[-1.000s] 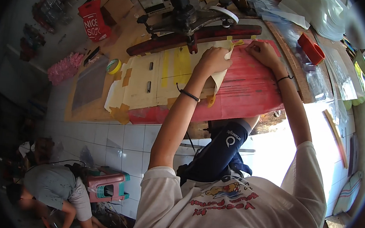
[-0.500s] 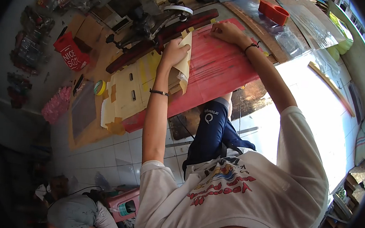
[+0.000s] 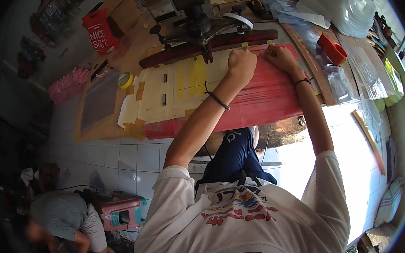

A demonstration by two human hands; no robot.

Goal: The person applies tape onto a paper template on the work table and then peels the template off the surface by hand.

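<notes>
A red sheet (image 3: 271, 94) covers the right part of the work surface, with a cream panel (image 3: 153, 89) bearing yellow tape at its left. My left hand (image 3: 242, 63) is closed at the border between the two, below the dark red bar (image 3: 165, 56) of a clamp; what its fingers hold is hidden. Just to its right, my right hand (image 3: 279, 57) rests at the top edge of the red sheet with its fingertips pinched together, on something too small to make out.
A yellow tape roll (image 3: 125, 80) and a red bag (image 3: 100, 32) lie at the left. A red tape dispenser (image 3: 332, 49) stands at the upper right. Another person (image 3: 62, 213) bends down at the lower left, near a pink stool (image 3: 122, 214).
The lifted cream flap that my left hand gripped no longer shows raised. Both hands are now closer together near the sheet's top edge. The camera view has swung back and forth.
</notes>
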